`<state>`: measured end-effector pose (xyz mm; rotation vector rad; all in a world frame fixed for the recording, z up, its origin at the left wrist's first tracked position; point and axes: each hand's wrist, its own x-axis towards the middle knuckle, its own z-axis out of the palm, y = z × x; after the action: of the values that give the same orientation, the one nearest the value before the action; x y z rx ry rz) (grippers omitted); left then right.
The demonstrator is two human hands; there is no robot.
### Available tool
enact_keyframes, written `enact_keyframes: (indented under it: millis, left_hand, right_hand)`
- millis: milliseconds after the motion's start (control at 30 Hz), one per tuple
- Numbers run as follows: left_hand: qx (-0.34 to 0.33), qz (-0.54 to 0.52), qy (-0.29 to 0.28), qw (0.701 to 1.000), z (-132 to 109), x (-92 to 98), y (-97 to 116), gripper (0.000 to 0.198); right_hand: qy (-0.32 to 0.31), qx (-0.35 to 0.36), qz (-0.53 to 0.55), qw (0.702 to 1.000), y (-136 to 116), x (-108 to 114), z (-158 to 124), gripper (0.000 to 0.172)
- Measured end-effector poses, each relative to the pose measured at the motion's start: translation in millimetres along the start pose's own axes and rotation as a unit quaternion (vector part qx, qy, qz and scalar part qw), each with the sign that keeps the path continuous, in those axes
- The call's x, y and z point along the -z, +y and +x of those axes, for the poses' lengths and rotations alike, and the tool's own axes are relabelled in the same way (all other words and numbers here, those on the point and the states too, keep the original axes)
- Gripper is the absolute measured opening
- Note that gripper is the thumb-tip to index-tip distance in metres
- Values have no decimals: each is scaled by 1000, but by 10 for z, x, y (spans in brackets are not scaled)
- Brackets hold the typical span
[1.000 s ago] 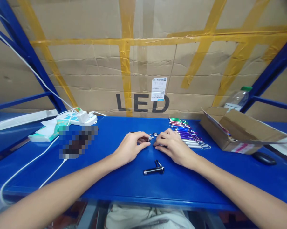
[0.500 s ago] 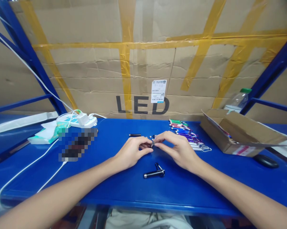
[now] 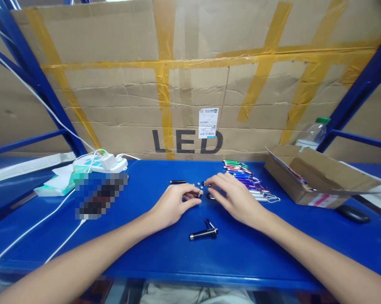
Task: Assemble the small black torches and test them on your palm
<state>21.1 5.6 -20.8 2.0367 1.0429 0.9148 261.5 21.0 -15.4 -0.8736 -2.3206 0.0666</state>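
Note:
My left hand (image 3: 174,200) pinches a small silvery piece (image 3: 201,193) between thumb and fingers; its kind is too small to tell. Just to the right, my right hand (image 3: 236,194) has its thumb and fingers apart, with nothing visible between them. Small black parts (image 3: 204,183) lie by its fingertips, partly covered. Tiny round silver pieces (image 3: 198,183) are scattered between the hands. A short black tube (image 3: 177,182) lies beyond my left hand. Nearer to me rests a black mini flashlight (image 3: 200,234) with a black clip at one end.
Several coloured mini flashlights with carabiners (image 3: 241,174) lie in a row behind my right hand. An open cardboard box (image 3: 307,198), a black mouse (image 3: 353,214) and a bottle (image 3: 315,133) are at right. A power strip (image 3: 114,165), tissues (image 3: 55,183) and white cables occupy the left.
My right hand has let go of the small silvery piece and drawn slightly away, its fingers parting. My left hand still holds the piece. The view has tilted slightly.

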Motion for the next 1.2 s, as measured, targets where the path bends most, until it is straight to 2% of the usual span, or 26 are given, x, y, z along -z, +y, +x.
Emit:
enact_keyframes:
  millis: [100, 233, 400, 567, 833, 1067, 1200]
  left_hand:
    - [14, 9, 9, 1000, 6, 6, 15, 16]
    - [15, 22, 16, 1000, 10, 13, 22, 18]
    - [-1, 69, 11, 998, 2, 29, 33, 18]
    - [-26, 109, 7, 994, -20, 41, 40, 22]
    - [-47, 98, 10, 994, -28, 27, 35, 27]
    - [-34, 66, 11, 997, -29, 14, 54, 30]
    - [-20, 52, 7, 998, -32, 19, 89, 30]
  right_hand:
    - [-72, -5, -71, 995, 107, -41, -26, 5]
    - [-107, -16, -48, 993, 183, -67, -45, 10]
    - [-40, -1, 27, 999, 90, -7, -5, 14]
    - [20, 28, 122, 992, -59, 35, 15, 14]
    - [42, 30, 107, 993, -33, 31, 11, 11]
    - [36, -11, 113, 993, -23, 24, 21, 6]
    - [14, -24, 106, 994, -11, 28, 13, 11]
